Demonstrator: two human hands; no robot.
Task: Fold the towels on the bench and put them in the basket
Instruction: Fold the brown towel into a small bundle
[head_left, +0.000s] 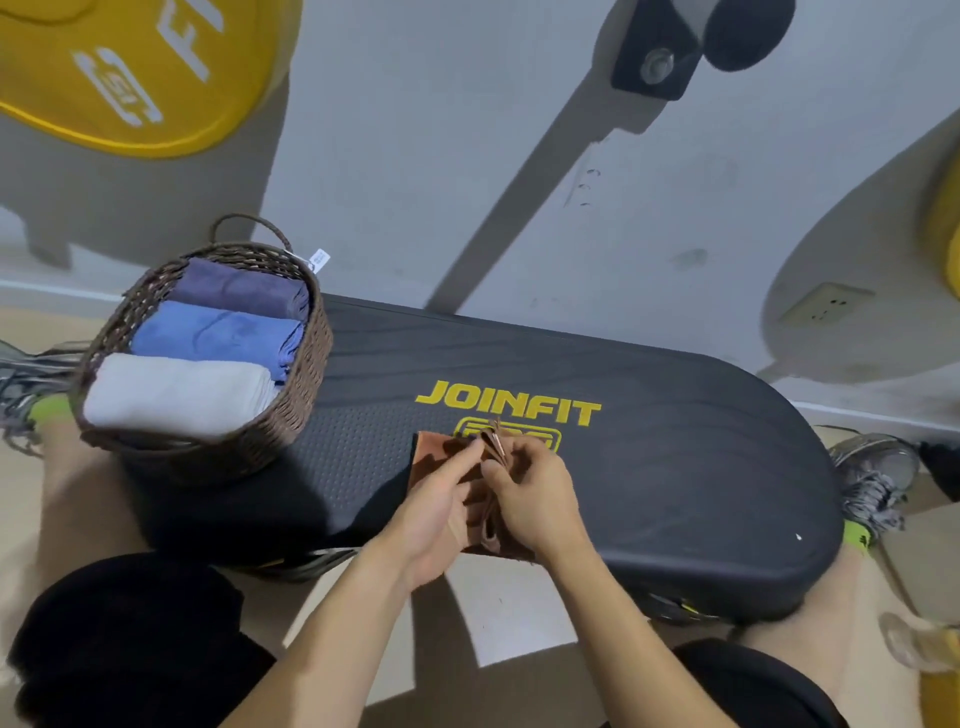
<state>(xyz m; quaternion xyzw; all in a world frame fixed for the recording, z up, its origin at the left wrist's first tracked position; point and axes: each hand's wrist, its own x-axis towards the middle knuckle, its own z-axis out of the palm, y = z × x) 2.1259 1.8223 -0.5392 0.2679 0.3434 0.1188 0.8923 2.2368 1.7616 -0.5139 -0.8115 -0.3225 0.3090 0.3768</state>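
Note:
A small brown towel (435, 453) lies partly folded on the black bench (675, 441), near its front edge below the yellow logo. My left hand (441, 514) rests on the towel's left half with a finger stretched along it. My right hand (535, 493) pinches the towel's raised folded edge near the middle. At the bench's left end stands a brown woven basket (306, 364). Inside it lie three folded towels side by side: a dark purple one (239, 288), a blue one (218, 335) and a grey one (176, 395).
The bench stands against a grey wall with a socket (826, 304). My knees and black shorts flank the bench's near side. Grey sneakers (872, 478) sit on the floor at both ends. A yellow weight plate (130, 67) shows at the upper left.

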